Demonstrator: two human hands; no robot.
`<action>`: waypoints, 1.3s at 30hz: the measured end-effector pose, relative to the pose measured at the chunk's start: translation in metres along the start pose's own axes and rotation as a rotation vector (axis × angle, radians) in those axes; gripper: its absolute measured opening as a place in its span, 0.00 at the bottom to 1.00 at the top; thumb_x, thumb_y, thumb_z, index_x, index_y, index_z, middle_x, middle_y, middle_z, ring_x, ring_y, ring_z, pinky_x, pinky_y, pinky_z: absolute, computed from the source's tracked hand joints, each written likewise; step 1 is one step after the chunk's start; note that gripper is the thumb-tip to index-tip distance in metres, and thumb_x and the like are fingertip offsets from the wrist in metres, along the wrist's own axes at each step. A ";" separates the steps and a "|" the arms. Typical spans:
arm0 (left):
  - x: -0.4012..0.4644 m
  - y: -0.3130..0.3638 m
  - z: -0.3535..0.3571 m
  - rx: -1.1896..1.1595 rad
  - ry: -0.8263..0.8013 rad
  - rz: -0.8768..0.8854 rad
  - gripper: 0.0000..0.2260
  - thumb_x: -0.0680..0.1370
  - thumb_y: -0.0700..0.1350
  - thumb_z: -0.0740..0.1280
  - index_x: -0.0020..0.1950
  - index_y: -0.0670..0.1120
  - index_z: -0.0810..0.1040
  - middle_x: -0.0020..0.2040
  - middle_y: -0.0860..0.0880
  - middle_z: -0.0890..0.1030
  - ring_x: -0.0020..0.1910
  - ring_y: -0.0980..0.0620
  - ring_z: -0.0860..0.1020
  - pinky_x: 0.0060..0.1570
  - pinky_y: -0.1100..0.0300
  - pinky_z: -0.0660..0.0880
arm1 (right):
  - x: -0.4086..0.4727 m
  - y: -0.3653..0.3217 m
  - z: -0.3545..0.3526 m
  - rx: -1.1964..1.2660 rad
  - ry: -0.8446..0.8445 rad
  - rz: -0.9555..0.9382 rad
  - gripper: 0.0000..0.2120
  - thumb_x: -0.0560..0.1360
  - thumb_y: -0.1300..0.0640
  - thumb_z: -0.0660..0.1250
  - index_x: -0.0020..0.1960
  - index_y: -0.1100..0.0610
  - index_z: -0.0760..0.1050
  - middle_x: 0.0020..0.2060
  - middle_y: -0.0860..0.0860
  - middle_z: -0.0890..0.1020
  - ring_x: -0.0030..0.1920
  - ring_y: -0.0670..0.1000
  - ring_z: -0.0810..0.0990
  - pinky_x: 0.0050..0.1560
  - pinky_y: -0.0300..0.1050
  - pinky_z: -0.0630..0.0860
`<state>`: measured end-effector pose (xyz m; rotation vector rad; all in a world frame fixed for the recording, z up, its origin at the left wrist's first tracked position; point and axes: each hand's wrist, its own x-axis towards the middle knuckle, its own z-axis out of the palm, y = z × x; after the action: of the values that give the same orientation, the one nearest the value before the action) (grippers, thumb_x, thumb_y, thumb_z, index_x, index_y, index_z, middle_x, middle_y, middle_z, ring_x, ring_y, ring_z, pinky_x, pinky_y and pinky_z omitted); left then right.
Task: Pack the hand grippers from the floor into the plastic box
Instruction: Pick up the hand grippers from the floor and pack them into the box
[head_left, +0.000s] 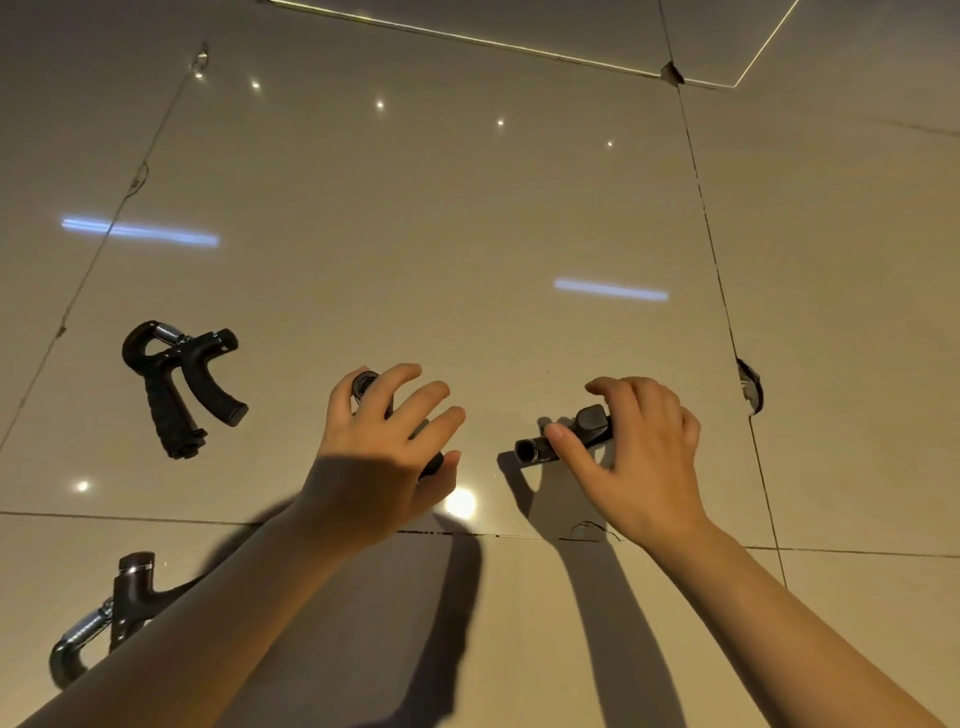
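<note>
Glossy tiled floor (467, 234), matt black plastic hand grippers (179, 382) (shiny metal springs)

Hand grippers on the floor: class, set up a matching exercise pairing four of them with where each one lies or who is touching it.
Things:
1. far-left gripper
2. bottom-left gripper
3. middle gripper
4. right-side gripper

Places:
A. under the left hand
B. lying untouched on the tile
C. under the right hand
D. partly hidden behind the left forearm

Pairs: 1-B, 2-D, 3-A, 4-C

Dim warm light, glare spots on glossy floor (467, 234), dark arm shadows, wide-angle edge bending
</note>
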<state>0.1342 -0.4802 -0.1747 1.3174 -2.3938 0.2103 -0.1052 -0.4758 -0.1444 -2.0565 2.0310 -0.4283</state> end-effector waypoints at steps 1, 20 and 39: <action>0.000 0.001 0.001 0.018 -0.001 0.001 0.13 0.75 0.49 0.64 0.54 0.46 0.82 0.56 0.45 0.81 0.61 0.40 0.74 0.56 0.41 0.68 | 0.000 0.000 0.003 0.011 0.007 -0.020 0.29 0.70 0.32 0.55 0.59 0.51 0.74 0.53 0.49 0.73 0.57 0.50 0.68 0.56 0.47 0.58; -0.006 -0.023 -0.003 0.076 -0.068 -0.003 0.15 0.80 0.51 0.57 0.61 0.51 0.78 0.63 0.47 0.77 0.68 0.43 0.67 0.55 0.39 0.68 | -0.003 -0.036 0.028 -0.039 0.098 -0.234 0.14 0.72 0.46 0.60 0.49 0.50 0.81 0.60 0.52 0.77 0.63 0.54 0.69 0.56 0.58 0.65; -0.066 0.079 -0.168 -0.120 0.110 -0.165 0.18 0.80 0.57 0.55 0.59 0.50 0.78 0.58 0.49 0.78 0.64 0.45 0.68 0.56 0.45 0.68 | -0.112 -0.080 -0.109 0.431 0.188 -0.186 0.13 0.67 0.50 0.72 0.52 0.47 0.78 0.56 0.43 0.72 0.59 0.45 0.69 0.59 0.52 0.69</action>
<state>0.1451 -0.3321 -0.0442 1.4008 -2.1591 0.0888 -0.0700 -0.3574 -0.0198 -1.9925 1.6512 -1.0280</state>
